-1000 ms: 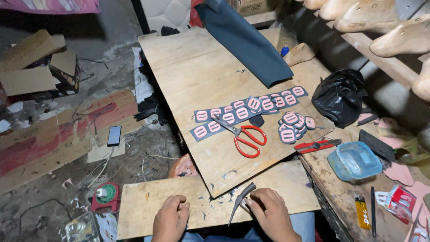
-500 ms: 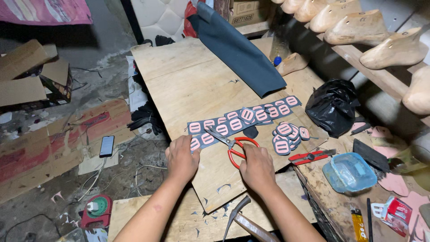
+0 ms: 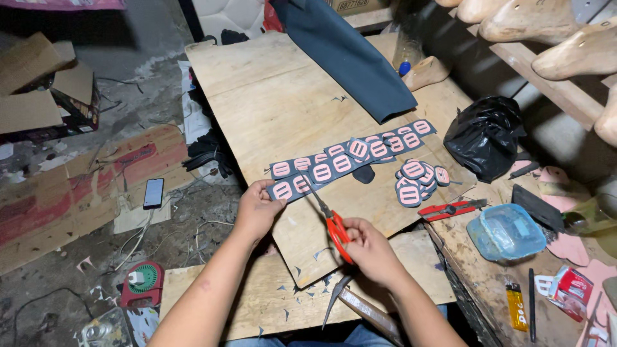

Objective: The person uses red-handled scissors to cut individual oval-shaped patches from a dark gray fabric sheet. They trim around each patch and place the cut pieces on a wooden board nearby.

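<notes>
dark strip point(image 3: 302, 183), pink ovals, maybe rubber, uncut

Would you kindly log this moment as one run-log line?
left hand: holds dark strip of pink-and-black patches | right hand: grips red-handled scissors, blades at strip | surface: plywood board

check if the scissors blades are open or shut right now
Open: the scissors in the right hand show two blades spread apart, near the dark strip held by the left hand.

1. scissors point(image 3: 335, 226): red handles, grey blades.
2. strip of patches point(image 3: 334, 164): dark grey with pink barred ovals.
3. box cutter point(image 3: 450, 209), right of the scissors: red.
4. tub point(image 3: 506, 231) beyond it: pale blue.
5. desk point(image 3: 270, 96): light tan wood.
</notes>
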A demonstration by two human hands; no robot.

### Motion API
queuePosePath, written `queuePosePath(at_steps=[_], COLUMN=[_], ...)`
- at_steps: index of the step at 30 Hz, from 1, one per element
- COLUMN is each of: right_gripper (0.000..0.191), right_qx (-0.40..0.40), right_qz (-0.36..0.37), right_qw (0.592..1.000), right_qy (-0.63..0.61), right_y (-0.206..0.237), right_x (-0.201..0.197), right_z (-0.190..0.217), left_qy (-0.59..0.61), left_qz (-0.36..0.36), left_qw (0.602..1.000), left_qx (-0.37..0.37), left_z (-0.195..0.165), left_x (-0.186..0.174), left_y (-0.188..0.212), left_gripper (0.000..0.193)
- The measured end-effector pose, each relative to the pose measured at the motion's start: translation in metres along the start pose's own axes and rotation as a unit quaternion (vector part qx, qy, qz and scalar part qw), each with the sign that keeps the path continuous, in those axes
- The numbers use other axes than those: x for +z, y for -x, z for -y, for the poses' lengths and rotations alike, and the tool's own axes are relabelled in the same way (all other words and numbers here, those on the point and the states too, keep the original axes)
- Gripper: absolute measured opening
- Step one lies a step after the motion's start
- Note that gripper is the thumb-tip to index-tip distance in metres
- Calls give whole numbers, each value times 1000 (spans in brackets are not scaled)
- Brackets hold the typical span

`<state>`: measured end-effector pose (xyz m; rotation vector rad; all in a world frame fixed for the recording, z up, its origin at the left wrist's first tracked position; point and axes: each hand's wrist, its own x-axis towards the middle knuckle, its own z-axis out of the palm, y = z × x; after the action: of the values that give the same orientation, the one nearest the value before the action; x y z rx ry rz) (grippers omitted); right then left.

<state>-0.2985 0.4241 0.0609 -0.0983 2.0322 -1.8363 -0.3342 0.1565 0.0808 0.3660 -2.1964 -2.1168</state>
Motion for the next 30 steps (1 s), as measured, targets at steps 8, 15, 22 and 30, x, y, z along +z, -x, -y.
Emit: queuePosePath(at_steps=[8,15,22,30], right_gripper=[37,47,35,42], right_qx=[120,159,136,173], right_qz=[201,172,184,208], right_qw=[959,960,973,962], right_qy=[-159,-157,-33,28], right_y=[92,105,98,73], right_x=[27,39,42,61], right_z=[-38,-50,-53,-51], left_qy=[118,194,198,233], left_qz=[-9,-21,-31,-39], left_qw=[979,969,970,959], left_qx=[-163,-155,-141,-158], left_z=[49,80,76,76], left_x=[-28,-48,-51,-55], left_y=[74,101,105,114], left_gripper=[27,21,26,27])
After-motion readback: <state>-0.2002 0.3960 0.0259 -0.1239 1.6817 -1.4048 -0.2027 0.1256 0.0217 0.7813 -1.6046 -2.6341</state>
